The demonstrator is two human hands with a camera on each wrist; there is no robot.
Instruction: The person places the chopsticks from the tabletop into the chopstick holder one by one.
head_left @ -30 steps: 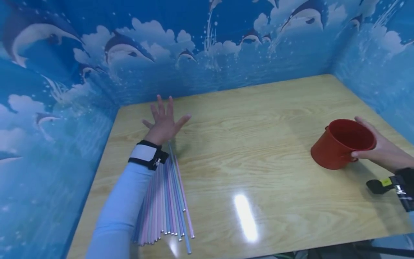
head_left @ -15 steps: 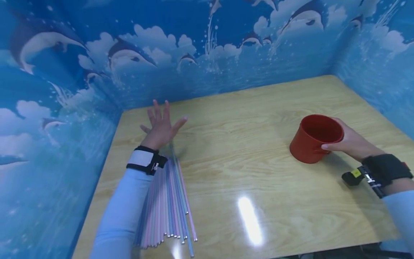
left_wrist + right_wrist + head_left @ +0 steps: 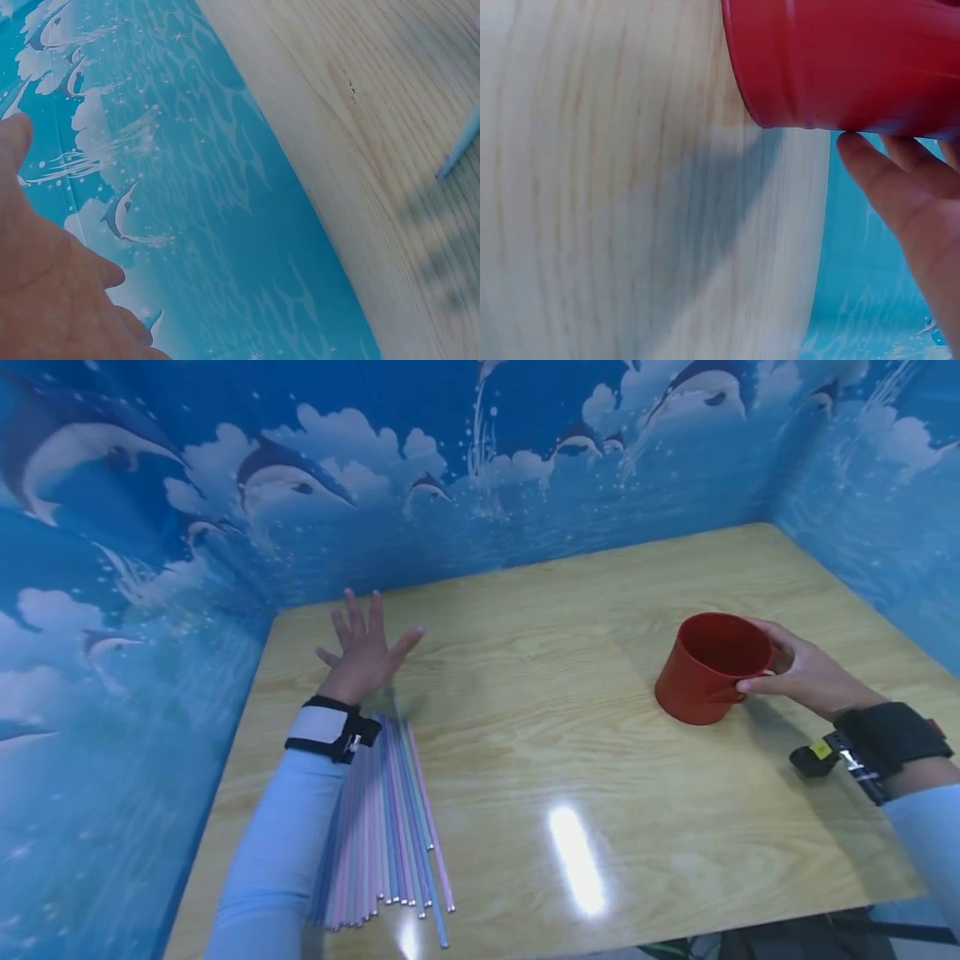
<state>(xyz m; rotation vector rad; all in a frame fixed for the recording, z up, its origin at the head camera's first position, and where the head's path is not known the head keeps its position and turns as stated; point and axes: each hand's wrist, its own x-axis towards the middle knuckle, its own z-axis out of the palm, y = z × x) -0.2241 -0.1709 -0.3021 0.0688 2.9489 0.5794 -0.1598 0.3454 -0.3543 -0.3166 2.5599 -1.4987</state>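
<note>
We've got the right hand [image 3: 806, 675] wrapped around the red cup [image 3: 708, 670]: thumb on the near wall, fingers curled behind the rim. The cup sits tilted, mouth leaning toward us and to the left; the right wrist view shows the red wall [image 3: 840, 64] with fingertips [image 3: 870, 161] against its lower edge.

Change over the last second: the cup has travelled left, off the right edge of the table [image 3: 570, 727] and toward mid-table, with the hand coming along. The grip looks the same throughout. Our read is that the cup is being carried or dragged toward the straw side, and it's still well apart from the straws.

Left hand [image 3: 363, 652] is flat and spread wide, holding nothing, at the far left of the table just beyond the top of the straw bundle [image 3: 386, 827]. It has barely moved, a slight drift only. Whether the palm touches the wood, we can't tell. Left wrist view shows just the palm [image 3: 45, 285], the dolphin-print wall [image 3: 225, 187] and one blue straw tip [image 3: 459, 146].

The straws lie fanned beside the left forearm, unchanged and untouched by the fingers.
</note>
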